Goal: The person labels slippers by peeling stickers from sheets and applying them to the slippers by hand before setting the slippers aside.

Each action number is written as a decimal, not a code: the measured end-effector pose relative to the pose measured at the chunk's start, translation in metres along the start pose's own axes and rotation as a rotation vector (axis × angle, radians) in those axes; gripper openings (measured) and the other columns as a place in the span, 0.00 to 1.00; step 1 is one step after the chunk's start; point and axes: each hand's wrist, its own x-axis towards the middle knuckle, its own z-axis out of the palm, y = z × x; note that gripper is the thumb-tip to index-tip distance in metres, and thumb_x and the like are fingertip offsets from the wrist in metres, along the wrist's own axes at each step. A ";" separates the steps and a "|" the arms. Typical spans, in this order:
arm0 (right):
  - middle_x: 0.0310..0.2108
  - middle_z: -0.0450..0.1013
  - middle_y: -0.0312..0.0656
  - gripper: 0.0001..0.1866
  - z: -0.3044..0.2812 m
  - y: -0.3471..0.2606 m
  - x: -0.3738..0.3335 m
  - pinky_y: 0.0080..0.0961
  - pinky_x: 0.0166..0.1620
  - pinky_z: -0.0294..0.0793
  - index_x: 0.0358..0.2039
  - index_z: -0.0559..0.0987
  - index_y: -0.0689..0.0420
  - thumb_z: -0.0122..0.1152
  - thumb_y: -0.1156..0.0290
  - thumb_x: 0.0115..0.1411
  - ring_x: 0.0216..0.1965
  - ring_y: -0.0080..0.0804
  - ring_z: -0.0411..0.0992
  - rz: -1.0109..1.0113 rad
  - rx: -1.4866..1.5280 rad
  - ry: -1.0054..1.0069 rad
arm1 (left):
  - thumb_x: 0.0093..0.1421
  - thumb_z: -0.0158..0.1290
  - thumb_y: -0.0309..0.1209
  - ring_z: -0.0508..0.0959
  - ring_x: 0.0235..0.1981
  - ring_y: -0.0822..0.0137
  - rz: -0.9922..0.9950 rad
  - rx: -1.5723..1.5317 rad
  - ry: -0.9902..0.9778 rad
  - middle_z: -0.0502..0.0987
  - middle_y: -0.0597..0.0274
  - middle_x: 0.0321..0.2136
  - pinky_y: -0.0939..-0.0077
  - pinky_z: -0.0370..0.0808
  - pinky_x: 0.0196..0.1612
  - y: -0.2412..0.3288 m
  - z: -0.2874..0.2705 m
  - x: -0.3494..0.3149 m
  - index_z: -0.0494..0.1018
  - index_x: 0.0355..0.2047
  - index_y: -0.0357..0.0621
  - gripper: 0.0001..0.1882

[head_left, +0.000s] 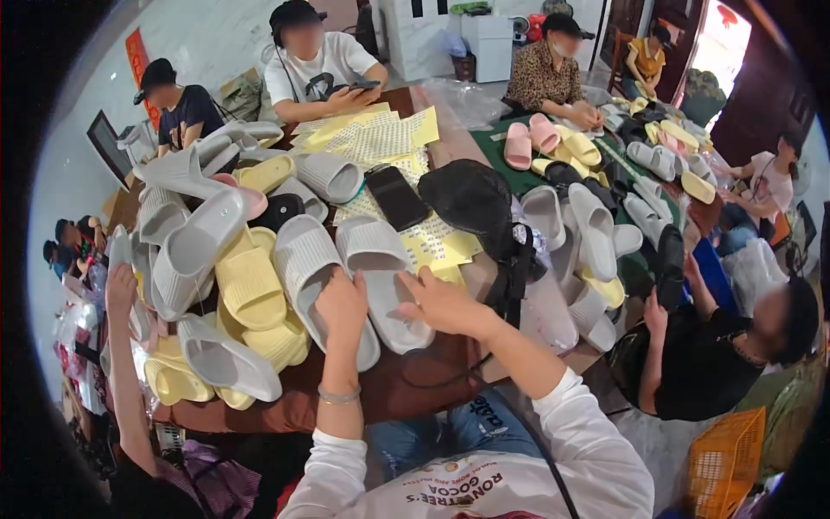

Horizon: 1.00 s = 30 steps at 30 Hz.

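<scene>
Left fingers [335, 282] at 1st gray slipper's [304, 249] opening, can't tell grip, right fingers [420, 284] spread, released over 2nd gray slipper [373, 242], phone [399, 197] beyond them, yellow slippers [249, 278] left of both.

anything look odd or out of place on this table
The black phone looks out of place, lying on the printed sheets beyond the neatly paired grey slippers. The slipper pile to the left is jumbled, several tipped askew. No clear damage or spill shows.
</scene>
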 end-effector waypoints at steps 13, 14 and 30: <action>0.41 0.63 0.56 0.31 0.004 0.008 0.007 0.40 0.40 0.68 0.57 0.58 0.58 0.41 0.49 0.59 0.39 0.52 0.67 0.042 0.021 -0.064 | 0.54 0.48 0.41 0.77 0.22 0.53 0.060 -0.092 0.052 0.75 0.51 0.20 0.61 0.73 0.25 -0.006 -0.001 -0.002 0.67 0.31 0.38 0.16; 0.41 0.63 0.56 0.33 0.001 0.004 0.007 0.40 0.40 0.68 0.57 0.58 0.57 0.43 0.48 0.58 0.39 0.53 0.67 0.039 0.027 -0.069 | 0.54 0.48 0.41 0.77 0.22 0.53 0.047 -0.096 0.053 0.75 0.51 0.20 0.61 0.73 0.25 -0.007 -0.001 -0.003 0.67 0.31 0.38 0.16; 0.43 0.62 0.53 0.33 0.011 0.018 0.006 0.41 0.37 0.70 0.57 0.57 0.54 0.50 0.53 0.55 0.38 0.52 0.68 -0.004 -0.027 -0.030 | 0.54 0.48 0.41 0.77 0.23 0.52 0.055 -0.042 0.080 0.75 0.50 0.20 0.60 0.73 0.26 -0.006 0.004 -0.004 0.67 0.28 0.39 0.15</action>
